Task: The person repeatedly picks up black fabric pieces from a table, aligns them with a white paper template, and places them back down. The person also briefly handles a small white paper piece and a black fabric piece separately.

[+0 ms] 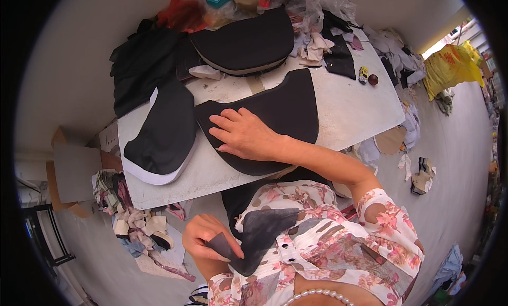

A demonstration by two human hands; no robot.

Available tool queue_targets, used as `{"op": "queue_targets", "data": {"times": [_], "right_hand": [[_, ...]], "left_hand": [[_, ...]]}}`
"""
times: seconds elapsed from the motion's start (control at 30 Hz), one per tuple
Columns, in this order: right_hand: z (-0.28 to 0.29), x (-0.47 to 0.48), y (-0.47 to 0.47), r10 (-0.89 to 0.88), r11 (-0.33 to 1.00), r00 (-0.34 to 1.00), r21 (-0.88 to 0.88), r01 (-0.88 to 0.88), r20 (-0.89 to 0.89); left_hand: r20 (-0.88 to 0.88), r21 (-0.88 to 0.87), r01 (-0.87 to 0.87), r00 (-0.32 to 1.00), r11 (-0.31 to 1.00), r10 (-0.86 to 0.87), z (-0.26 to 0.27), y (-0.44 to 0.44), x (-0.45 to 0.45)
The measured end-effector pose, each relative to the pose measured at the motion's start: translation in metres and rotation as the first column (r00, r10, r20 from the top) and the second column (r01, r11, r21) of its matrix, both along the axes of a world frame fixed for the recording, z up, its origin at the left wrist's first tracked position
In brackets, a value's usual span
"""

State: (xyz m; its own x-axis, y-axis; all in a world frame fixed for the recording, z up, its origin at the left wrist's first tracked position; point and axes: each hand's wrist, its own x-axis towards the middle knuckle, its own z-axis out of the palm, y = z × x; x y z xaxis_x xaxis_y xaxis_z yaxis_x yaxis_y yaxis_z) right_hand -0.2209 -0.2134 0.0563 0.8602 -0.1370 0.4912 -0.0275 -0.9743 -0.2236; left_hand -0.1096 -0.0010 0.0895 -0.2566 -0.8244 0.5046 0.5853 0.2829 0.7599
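My right hand (248,135) lies palm down, fingers spread, on a black curved fabric piece (289,111) on the white table. Close to my blouse, my left hand (210,240) pinches a thin, dark sheet-like piece (260,230) between thumb and fingers; the piece is bent, with one end folded up by the hand. To the left on the table lies another black crescent-shaped piece (170,135) over a white layer. Farther back, a stack of black half-round pieces (244,44) shows a pale layer along its lower edge.
The table (357,115) carries folded black cloth (143,64), plastic bags (317,8) and fabric scraps at the back. A toy car (363,74) and a dark red ball (373,80) sit near its right edge. Cloth scraps (143,230) lie on the floor by an open cardboard box (75,175).
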Motion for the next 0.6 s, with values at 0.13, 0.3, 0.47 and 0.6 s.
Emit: {"op": "queue_targets", "data": {"times": [0.13,0.3,0.47,0.6], "right_hand": [[0.018,-0.026,-0.001,0.173,0.822,0.97,0.517,-0.238,0.171],[0.034,-0.05,0.011,0.511,-0.127,0.783,0.932,-0.338,0.354],[0.047,-0.06,0.01,0.633,0.308,0.774,0.923,-0.231,-0.017],[0.027,-0.096,0.001,0.482,0.459,0.87,0.875,-0.153,-0.101]], "left_hand": [[0.379,0.197,-0.547,0.808,0.814,0.451,0.041,0.005,-0.013],[0.707,0.168,-0.87,0.434,0.464,0.559,0.08,-0.023,-0.016],[0.625,0.019,-0.922,0.314,0.388,0.714,0.083,-0.026,-0.01],[0.586,-0.069,-0.962,0.174,0.263,0.792,0.072,-0.008,0.006]]}}
